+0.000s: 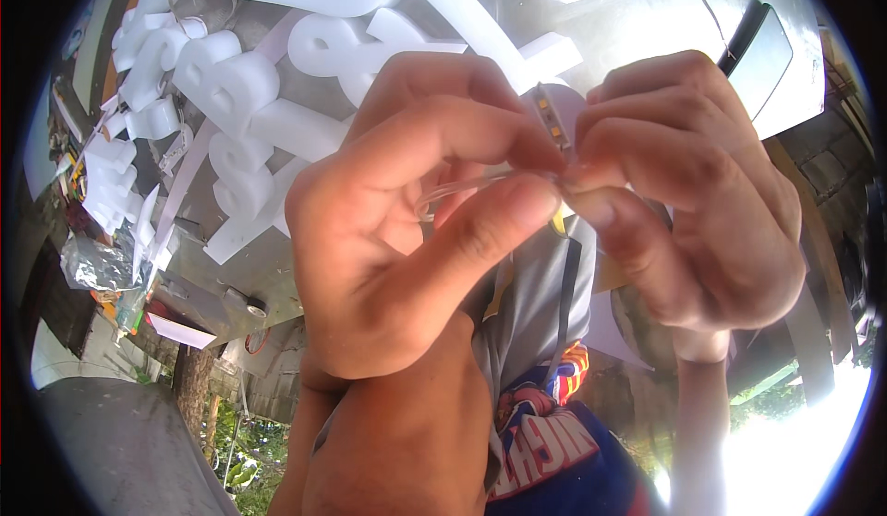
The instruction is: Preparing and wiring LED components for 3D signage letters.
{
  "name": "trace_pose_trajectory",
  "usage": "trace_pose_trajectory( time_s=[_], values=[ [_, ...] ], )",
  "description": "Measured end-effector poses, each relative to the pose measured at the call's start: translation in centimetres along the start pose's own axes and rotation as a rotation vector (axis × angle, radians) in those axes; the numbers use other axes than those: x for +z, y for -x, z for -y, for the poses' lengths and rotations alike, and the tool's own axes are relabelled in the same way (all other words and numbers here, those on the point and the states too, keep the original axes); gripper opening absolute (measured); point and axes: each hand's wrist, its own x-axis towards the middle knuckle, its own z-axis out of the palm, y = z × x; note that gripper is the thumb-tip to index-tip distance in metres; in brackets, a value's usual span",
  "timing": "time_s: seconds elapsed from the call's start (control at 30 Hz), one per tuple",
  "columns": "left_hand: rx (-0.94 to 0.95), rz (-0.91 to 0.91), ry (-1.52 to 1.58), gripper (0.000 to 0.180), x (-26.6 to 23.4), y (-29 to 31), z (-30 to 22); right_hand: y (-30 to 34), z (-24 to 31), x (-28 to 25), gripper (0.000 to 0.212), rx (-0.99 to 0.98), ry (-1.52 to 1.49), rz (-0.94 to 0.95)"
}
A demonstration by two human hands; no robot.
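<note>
A thin clear tube (462, 186) is pinched between the thumb and fingers (443, 137) of the left hand (407, 230); its end is gripped by the closed fingertips of the right hand (693, 183), beside an LED strip (552, 119); both are held above the table (647, 17), on which white foam letters (231, 100) are spread toward its left edge.

Clear tube's (453, 193) end behind fingers (517, 211)

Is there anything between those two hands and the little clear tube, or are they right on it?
Nothing visible stands between them. The left hand pinches the clear tube between thumb and fingers, and the right hand pinches its other end, near an LED strip.
</note>
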Motion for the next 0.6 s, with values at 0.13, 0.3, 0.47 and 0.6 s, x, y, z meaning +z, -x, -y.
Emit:
trace_pose_trajectory(
  time_s=[0.13, 0.3, 0.47, 0.6],
  values=[
    [0.070, -0.025, -0.094, 0.019, 0.4, -0.4, 0.0, 1.1, 0.1, 0.1, 0.015, 0.189, -0.198, -0.123],
    [0.182, -0.036, -0.122, 0.017, 0.6, -0.3, 0.5, 3.0, -1.2, 3.2, 0.012, 0.193, -0.469, -0.448],
    [0.234, -0.161, -0.165, 0.016, 1.5, 0.1, 0.5, 2.7, -0.6, 2.9, 0.011, 0.223, -0.425, -0.414],
    [0.204, -0.146, -0.128, 0.016, 1.5, 0.1, 0.2, 1.7, 0.1, 0.8, 0.013, 0.300, -0.354, -0.243]
  ],
)
